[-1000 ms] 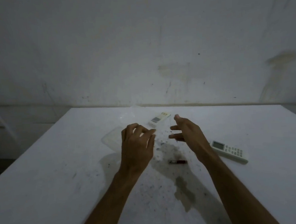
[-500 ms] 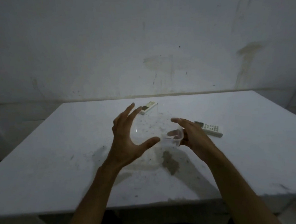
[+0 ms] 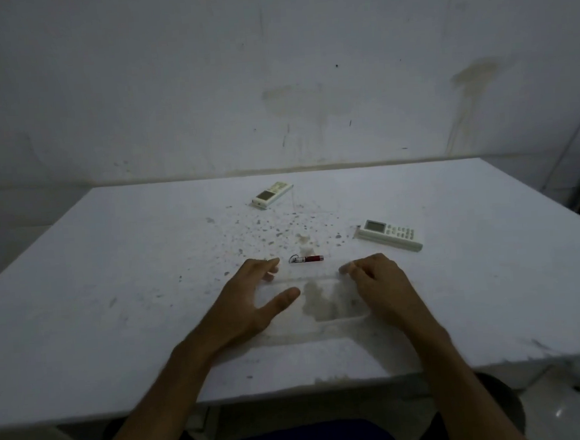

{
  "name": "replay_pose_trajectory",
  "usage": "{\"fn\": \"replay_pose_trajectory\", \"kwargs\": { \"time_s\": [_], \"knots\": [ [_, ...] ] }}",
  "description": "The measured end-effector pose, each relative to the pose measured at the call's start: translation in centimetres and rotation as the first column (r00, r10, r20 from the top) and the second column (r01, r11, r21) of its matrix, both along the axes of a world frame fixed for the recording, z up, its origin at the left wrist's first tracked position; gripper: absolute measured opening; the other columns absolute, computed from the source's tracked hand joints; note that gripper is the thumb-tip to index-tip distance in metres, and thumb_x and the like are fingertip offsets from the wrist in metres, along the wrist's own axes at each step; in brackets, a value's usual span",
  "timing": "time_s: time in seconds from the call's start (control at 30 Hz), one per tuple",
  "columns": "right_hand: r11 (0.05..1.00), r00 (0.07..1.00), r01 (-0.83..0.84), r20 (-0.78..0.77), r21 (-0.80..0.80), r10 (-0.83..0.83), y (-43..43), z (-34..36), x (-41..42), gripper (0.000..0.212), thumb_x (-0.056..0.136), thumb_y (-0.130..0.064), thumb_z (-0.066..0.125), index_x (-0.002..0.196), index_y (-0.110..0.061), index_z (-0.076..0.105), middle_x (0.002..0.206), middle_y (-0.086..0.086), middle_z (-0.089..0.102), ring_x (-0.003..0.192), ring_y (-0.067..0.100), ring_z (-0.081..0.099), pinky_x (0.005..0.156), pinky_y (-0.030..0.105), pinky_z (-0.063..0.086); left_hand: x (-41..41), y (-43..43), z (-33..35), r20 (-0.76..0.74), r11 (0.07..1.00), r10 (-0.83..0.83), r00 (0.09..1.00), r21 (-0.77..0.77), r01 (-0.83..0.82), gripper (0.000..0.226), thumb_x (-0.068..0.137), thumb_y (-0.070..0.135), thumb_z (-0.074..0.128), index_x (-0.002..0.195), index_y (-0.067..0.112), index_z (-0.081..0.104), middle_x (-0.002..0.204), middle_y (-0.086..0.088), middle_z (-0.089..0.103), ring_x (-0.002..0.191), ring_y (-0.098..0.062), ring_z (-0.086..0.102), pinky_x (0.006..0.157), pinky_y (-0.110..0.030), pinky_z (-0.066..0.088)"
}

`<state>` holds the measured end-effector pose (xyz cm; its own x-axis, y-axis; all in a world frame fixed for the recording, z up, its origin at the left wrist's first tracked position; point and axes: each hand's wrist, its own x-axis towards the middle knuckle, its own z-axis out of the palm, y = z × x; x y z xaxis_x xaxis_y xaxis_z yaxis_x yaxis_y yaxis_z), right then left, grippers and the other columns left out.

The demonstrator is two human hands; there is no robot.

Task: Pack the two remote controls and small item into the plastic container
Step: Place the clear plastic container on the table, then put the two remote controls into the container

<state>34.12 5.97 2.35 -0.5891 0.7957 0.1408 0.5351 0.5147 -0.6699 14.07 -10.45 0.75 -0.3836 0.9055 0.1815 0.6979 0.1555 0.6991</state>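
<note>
The clear plastic container [image 3: 316, 302] sits on the near middle of the white table [image 3: 81, 303], between the two hands. It is a shallow, rounded-corner rectangle, so transparent that only its faint rim lines and a brownish smudge seen through its floor give it away; its left and right edges are hard to trace. Whether it has a lid cannot be told.

The left hand [image 3: 253, 301] lies at the container's left side, fingers spread and thumb stretched over the rim, palm open. The right hand [image 3: 377, 282] rests at the right side with its fingers curled down at the far corner; whether they actually pinch the rim cannot be made out.

Just beyond the far rim lies the small item [image 3: 306, 259], a slim red and silver cylinder with a little ring at its left end, lying flat and apart from both hands. To the right and farther off lies a white remote control [image 3: 389, 235], a chunky slab with a grey screen and rows of pale buttons. A second white remote control [image 3: 272, 195] lies far across, left of centre, angled, its markings too small to read.

The tabletop is matte, speckled with dark flecks in the middle. Behind stands a stained, scuffed wall [image 3: 272, 83]. Both forearms are bare, cut off by the lower edge.
</note>
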Motion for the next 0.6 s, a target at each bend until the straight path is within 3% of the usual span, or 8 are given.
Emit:
{"fn": "replay_pose_trajectory", "kwargs": {
  "time_s": [0.07, 0.13, 0.2, 0.27, 0.33, 0.4, 0.5, 0.6],
  "knots": [
    [1.000, 0.999, -0.017, 0.050, 0.023, 0.015, 0.2, -0.2, 0.3, 0.037, 0.106, -0.030, 0.046, 0.110, -0.009, 0.076, 0.109, 0.007, 0.070, 0.088, 0.015, 0.056, 0.072, 0.015, 0.040, 0.1, 0.3, 0.1, -0.046, 1.000, -0.010, 0.999, -0.020, 0.009, 0.104, 0.067, 0.099, 0.036, 0.145, 0.031, 0.048, 0.138, 0.012, 0.053, 0.118, -0.005, 0.054, 0.102, -0.031, 0.047],
    [1.000, 0.999, 0.005, 0.045, -0.015, -0.005, 1.0, 0.1, 0.6, 0.035, 0.106, -0.036, 0.046, 0.120, -0.017, 0.071, 0.113, -0.002, 0.065, 0.095, 0.013, 0.056, 0.082, 0.026, 0.040, 0.0, 0.6, 0.5, -0.064, 1.000, -0.024, 0.998, -0.020, 0.023, 0.101, 0.069, 0.098, 0.033, 0.141, 0.031, 0.052, 0.138, 0.011, 0.052, 0.121, -0.006, 0.053, 0.103, -0.030, 0.044],
    [0.997, 0.997, 0.058, -0.039, -0.058, -0.060, 2.6, 1.0, 0.7, 0.033, 0.106, -0.036, 0.045, 0.121, -0.019, 0.070, 0.112, -0.002, 0.066, 0.099, 0.017, 0.060, 0.083, 0.029, 0.041, -0.3, 1.5, 1.4, 0.050, 0.999, 0.007, 0.999, 0.052, -0.009, 0.092, 0.074, 0.095, 0.032, 0.132, 0.028, 0.059, 0.134, 0.009, 0.056, 0.117, -0.004, 0.055, 0.099, -0.026, 0.044],
    [0.995, 0.994, 0.095, -0.062, 0.040, -0.093, 4.8, 1.9, 0.4, 0.031, 0.103, -0.032, 0.050, 0.119, -0.016, 0.072, 0.111, 0.003, 0.071, 0.101, 0.022, 0.065, 0.083, 0.028, 0.043, -1.2, 3.3, 2.4, 0.185, 0.988, 0.079, 0.980, 0.115, -0.101, 0.081, 0.081, 0.087, 0.036, 0.123, 0.024, 0.065, 0.127, 0.008, 0.063, 0.114, -0.005, 0.058, 0.097, -0.024, 0.044],
    [0.969, 0.988, 0.155, -0.024, 0.192, -0.154, 7.1, 2.1, 0.0, 0.033, 0.095, -0.035, 0.057, 0.121, -0.021, 0.072, 0.122, 0.007, 0.070, 0.113, 0.030, 0.064, 0.094, 0.036, 0.048, -2.6, 5.4, 2.8, 0.200, 0.978, 0.161, 0.966, 0.100, -0.184, 0.056, 0.094, 0.068, 0.048, 0.113, 0.020, 0.069, 0.117, 0.005, 0.070, 0.108, -0.010, 0.063, 0.098, -0.030, 0.048],
    [0.945, 0.971, 0.190, 0.091, 0.266, -0.221, 8.6, 1.5, -0.4, 0.041, 0.090, -0.038, 0.064, 0.129, -0.025, 0.068, 0.137, 0.007, 0.061, 0.129, 0.035, 0.052, 0.106, 0.046, 0.038, -3.9, 6.5, 2.1, 0.198, 0.974, 0.202, 0.959, 0.064, -0.218, 0.032, 0.100, 0.049, 0.056, 0.107, 0.022, 0.071, 0.108, 0.007, 0.072, 0.102, -0.011, 0.066, 0.092, -0.030, 0.052],
    [0.953, 0.959, 0.159, 0.190, 0.259, -0.211, 9.6, -0.3, -0.5, 0.047, 0.086, -0.040, 0.059, 0.132, -0.029, 0.063, 0.140, 0.004, 0.060, 0.135, 0.032, 0.047, 0.110, 0.046, 0.030, -5.0, 6.6, 0.5, 0.150, 0.975, 0.201, 0.968, 0.070, -0.213, 0.019, 0.102, 0.034, 0.058, 0.109, 0.024, 0.073, 0.106, 0.009, 0.074, 0.102, -0.007, 0.067, 0.084, -0.021, 0.052],
    [0.954, 0.970, 0.172, 0.128, 0.245, -0.208, 9.9, -1.2, -0.1, 0.038, 0.088, -0.034, 0.060, 0.125, -0.030, 0.067, 0.124, 0.005, 0.067, 0.124, 0.032, 0.054, 0.101, 0.040, 0.032, -5.0, 6.2, 0.2, 0.168, 0.967, 0.204, 0.964, 0.120, -0.225, 0.020, 0.104, 0.025, 0.056, 0.103, 0.021, 0.075, 0.103, 0.009, 0.076, 0.099, -0.005, 0.069, 0.088, -0.024, 0.055]
  ]
}}
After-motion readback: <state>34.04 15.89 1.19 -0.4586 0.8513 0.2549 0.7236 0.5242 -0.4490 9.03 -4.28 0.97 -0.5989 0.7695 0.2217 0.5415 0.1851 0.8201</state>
